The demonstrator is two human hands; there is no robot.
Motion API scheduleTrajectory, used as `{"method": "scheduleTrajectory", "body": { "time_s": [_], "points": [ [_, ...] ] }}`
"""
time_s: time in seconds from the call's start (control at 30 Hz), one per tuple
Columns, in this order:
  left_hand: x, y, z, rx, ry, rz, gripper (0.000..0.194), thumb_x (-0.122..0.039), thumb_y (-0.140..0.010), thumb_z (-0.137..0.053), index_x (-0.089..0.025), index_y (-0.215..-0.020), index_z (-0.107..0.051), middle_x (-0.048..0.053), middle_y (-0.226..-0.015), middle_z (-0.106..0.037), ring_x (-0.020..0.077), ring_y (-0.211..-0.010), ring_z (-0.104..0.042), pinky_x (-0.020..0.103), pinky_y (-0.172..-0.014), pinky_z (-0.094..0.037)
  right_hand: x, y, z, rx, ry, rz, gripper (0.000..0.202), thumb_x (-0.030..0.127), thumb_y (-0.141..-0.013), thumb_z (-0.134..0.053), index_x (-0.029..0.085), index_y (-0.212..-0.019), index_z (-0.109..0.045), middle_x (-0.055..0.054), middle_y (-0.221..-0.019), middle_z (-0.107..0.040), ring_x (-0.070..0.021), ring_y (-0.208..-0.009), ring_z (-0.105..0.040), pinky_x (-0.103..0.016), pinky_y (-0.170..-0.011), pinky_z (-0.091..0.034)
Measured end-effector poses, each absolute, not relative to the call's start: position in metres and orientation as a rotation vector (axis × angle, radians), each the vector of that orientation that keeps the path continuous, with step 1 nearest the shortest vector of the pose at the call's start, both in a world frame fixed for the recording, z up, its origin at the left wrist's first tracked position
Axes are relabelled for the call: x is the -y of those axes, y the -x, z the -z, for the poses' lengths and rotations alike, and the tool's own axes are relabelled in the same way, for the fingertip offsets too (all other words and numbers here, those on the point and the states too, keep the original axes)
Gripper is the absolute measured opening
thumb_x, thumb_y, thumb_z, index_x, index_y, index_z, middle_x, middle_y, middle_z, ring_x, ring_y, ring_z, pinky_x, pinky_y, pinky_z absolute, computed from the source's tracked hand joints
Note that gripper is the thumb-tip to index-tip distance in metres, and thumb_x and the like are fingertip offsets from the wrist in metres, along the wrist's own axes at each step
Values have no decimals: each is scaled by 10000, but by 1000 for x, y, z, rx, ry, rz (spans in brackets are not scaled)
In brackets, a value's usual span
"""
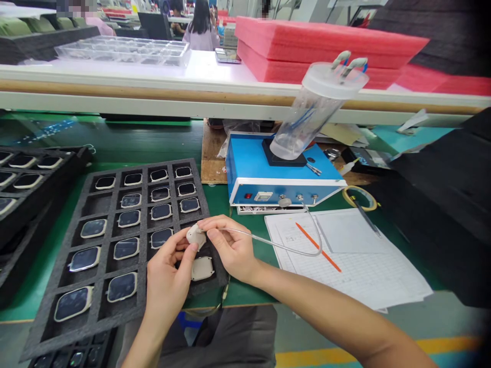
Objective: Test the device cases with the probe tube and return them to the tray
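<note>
Between the fingers of my left hand (pixel 171 273) is a cream smartwatch case (pixel 196 235), raised above the foam tray. My right hand (pixel 230 245) pinches the end of a clear thin tube (pixel 276 248) against the case's edge; its fingers hide the tip. That tube curves back to the front of a blue box-shaped machine (pixel 284 174). Below my hands, another cream watch case (pixel 202 268) lies back up in a dark grey foam tray (pixel 90 204). Several watch cases with dark screens, such as this watch (pixel 121 287), sit face up in the tray's compartments.
A clear cylinder (pixel 303 117) leans on the machine. Written papers (pixel 368 276) with an orange strip (pixel 318 247) lie at right, near a tape roll (pixel 364 198). More watch trays (pixel 42 220) are stacked at left. A shelf (pixel 215 107) spans the back, carrying pink foam (pixel 307 46).
</note>
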State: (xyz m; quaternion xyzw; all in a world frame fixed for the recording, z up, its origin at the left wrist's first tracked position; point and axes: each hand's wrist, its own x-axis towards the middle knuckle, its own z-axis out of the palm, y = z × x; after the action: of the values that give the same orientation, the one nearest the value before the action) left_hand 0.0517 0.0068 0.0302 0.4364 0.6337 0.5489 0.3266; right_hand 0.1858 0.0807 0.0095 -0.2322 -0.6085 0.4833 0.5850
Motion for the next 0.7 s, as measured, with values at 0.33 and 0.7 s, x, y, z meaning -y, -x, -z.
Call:
{"method": "scheduleTrajectory", "body": {
  "time_s": [0.33,0.7],
  "points": [
    [-7,-52,-31,-1663,-1134,-1434,363,-404,-876,-758,-168,-1151,-771,86,-988,-795,190,-772,-751,241,-639,-618,-80,-186,-9,1428,566,-1124,167,312,-1014,-629,231,-960,-765,-76,-995,-793,-192,-947,-765,-322,-822,-644],
    [-6,-51,-30,-1661,-1132,-1425,347,-392,-884,-761,-177,-1158,-765,80,-1000,-792,182,-770,-745,233,-632,-608,-80,-185,-11,1422,579,-1128,187,355,-1012,-634,235,-940,-757,-74,-997,-792,-194,-934,-767,-325,-817,-647]
  ]
}}
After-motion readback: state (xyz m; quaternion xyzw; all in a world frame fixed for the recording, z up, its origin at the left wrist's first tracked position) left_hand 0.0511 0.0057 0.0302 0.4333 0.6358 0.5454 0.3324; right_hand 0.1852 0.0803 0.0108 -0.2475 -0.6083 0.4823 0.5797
